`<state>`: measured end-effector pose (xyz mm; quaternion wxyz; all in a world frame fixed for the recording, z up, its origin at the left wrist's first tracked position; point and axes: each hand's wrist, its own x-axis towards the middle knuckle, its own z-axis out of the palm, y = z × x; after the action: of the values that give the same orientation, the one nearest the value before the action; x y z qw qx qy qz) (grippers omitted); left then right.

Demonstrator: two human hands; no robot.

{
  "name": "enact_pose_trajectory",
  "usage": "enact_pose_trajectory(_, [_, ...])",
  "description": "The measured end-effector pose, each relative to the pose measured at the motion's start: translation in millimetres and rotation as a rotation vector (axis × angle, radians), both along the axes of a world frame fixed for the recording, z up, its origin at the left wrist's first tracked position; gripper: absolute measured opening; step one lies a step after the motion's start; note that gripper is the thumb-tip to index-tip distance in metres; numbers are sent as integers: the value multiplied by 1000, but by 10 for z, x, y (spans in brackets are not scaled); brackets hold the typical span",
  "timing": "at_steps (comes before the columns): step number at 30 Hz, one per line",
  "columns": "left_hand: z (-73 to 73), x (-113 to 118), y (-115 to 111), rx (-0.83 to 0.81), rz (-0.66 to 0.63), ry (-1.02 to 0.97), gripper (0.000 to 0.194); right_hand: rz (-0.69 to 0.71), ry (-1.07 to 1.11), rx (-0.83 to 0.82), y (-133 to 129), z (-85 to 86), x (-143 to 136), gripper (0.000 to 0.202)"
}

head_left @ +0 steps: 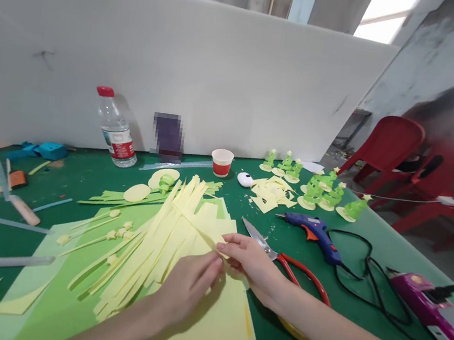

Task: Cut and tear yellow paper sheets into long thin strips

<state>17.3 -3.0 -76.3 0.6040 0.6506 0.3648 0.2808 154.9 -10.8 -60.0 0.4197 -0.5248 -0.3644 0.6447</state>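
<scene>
My left hand (191,282) and my right hand (251,259) meet over pale yellow paper sheets (205,334), fingertips close together. A thin pale yellow paper strip (193,221) runs from their pinched fingers toward the upper left; both hands seem closed on its near end, which the fingers partly hide. Left of my hands lies a fanned pile of cut yellow strips (144,254). Several strips with small folded knots (112,234) rest on green paper (65,288). Beside my right hand are scissors (270,252) with red handles, partly under my forearm.
A blue glue gun (315,232) with a black cable lies right, near a purple power strip (430,308). Several small green paper trees (311,192) stand behind yellow scraps (272,192). A paper cup (221,164) and a water bottle (117,133) stand by the white board (223,74).
</scene>
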Motion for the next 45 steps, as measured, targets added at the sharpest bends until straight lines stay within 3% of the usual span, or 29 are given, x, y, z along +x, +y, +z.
enact_pose_trajectory(2, [27, 26, -19, -85, 4, -47, 39, 36, -41, 1, 15, 24, 10, 32])
enact_pose_trajectory(6, [90, 81, -73, -239, 74, -128, 38, 124, -147, 61, 10, 101, 56, 32])
enact_pose_trajectory(10, [100, 88, -91, -309, 124, -154, 45, 186, -262, 111, -20, 116, 68, 33])
enact_pose_trajectory(13, [83, 69, -68, -330, 154, -149, 40, 252, -358, 173, -69, 137, 100, 38])
enact_pose_trajectory(18, [89, 42, -13, -359, 170, -114, 39, 220, -727, 280, -317, 214, 467, 25])
enact_pose_trajectory(22, [145, 48, -3, -356, 174, -78, 37, 122, -1123, 251, -563, 90, 823, 44])
enact_pose_trajectory(25, [171, 56, -3, -340, 203, -50, 32, 156, -1185, 195, -620, -54, 907, 51])
enact_pose_trajectory(28, [151, 50, 17, -322, 235, -28, 30, 148, -1162, 122, -556, -104, 891, 61])
enact_pose_trajectory(31, [118, 33, 53, -305, 272, -21, 30, 111, -1066, 14, -467, -21, 907, 71])
enact_pose_trajectory(34, [148, 23, 74, -315, 284, -59, 25, 84, -856, -26, -438, 125, 964, 58])
enact_pose_trajectory(38, [320, 7, 55, -334, 296, -172, 18, 13, -447, 86, -483, 228, 912, 29])
enact_pose_trajectory(42, [489, -44, 48, -341, 317, -289, 23, -43, -154, 209, -548, 281, 672, 33])
enact_pose_trajectory(45, [550, -99, 90, -332, 343, -367, 30, 98, 54, 216, -578, 385, 516, 27])
